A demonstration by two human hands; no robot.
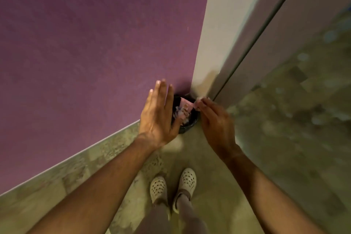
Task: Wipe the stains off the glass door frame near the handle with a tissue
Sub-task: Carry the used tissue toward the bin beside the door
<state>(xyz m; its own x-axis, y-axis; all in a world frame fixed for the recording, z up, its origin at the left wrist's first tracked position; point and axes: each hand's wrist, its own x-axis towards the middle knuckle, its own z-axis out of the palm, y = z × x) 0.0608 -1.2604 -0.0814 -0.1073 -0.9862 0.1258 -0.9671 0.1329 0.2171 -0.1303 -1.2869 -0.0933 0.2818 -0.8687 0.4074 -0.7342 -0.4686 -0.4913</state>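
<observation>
I look straight down at a small black bin standing on the floor in the corner where the purple wall meets the white door frame. My right hand pinches a small crumpled tissue at its fingertips, held over the bin's right rim. My left hand is flat and open, fingers spread, hovering beside the bin's left rim with nothing in it. The bin holds pink and white scraps. The glass door runs along the right; its handle is out of view.
The purple wall fills the left and meets the mottled stone floor along a pale skirting line. My two feet in white perforated clogs stand just behind the bin. The door's dark edge runs diagonally on the right.
</observation>
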